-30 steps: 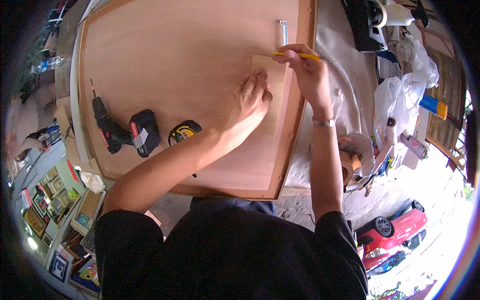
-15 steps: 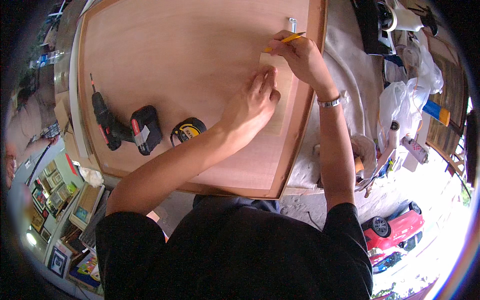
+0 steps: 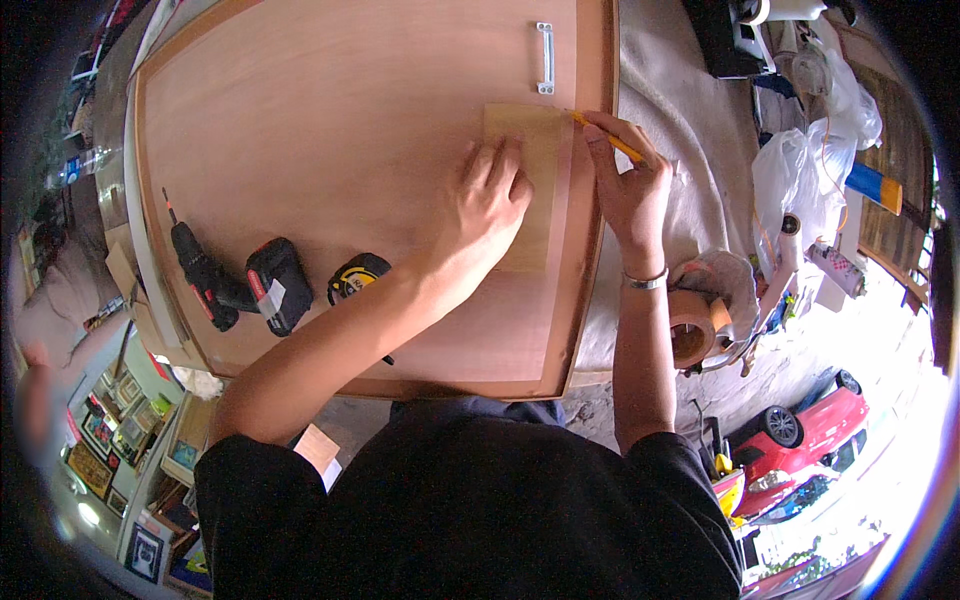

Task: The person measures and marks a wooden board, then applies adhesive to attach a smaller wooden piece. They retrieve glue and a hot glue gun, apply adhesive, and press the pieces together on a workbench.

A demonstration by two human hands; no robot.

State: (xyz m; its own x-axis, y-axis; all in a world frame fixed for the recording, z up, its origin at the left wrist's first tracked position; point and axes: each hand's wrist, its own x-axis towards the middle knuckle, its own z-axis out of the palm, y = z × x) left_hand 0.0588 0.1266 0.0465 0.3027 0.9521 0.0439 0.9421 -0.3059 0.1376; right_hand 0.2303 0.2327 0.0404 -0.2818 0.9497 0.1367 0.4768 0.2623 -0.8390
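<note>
My left hand [image 3: 490,195] lies with its fingers stretched out on a thin tan rectangular sheet [image 3: 540,205], pressing it against the wooden panel [image 3: 330,110]. A yellow pencil [image 3: 628,150] is pinched in my right hand [image 3: 634,190], over the panel's right border. The pencil's point is at the upper right corner of the sheet; whether it touches is too small to tell. Just above that corner, a silvery pull handle [image 3: 545,58] rests on the panel.
To the left on the panel are a cordless drill [image 3: 200,265] and a tape measure [image 3: 358,275], partly behind my left forearm. A raised rim [image 3: 592,240] edges the panel. Beyond its right side are a tape roll [image 3: 692,330], plastic bags [image 3: 795,185] and a red toy car [image 3: 805,425].
My right hand has moved down and right with the pencil, from the sheet's top edge to its right corner. The handle now shows in full. The whole view has shifted slightly.
</note>
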